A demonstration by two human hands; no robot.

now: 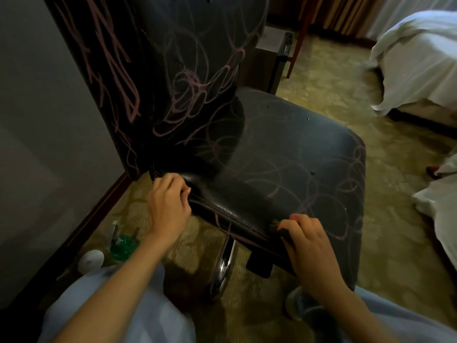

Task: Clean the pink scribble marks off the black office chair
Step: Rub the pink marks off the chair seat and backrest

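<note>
The left hand (170, 198) grips the seat edge of the black leather office chair (284, 149) as a brace — the right hand (310, 242), curled on a small dark pad (286, 232), should rub firmly along the pink scribble marks (274, 191).

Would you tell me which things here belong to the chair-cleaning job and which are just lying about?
Job: black office chair, pink scribble marks, left hand and right hand gripping its seat edge, green pump bottle (probably cleaner).
Lying about: bed, white round object, boxy unit behind the chair.
</note>
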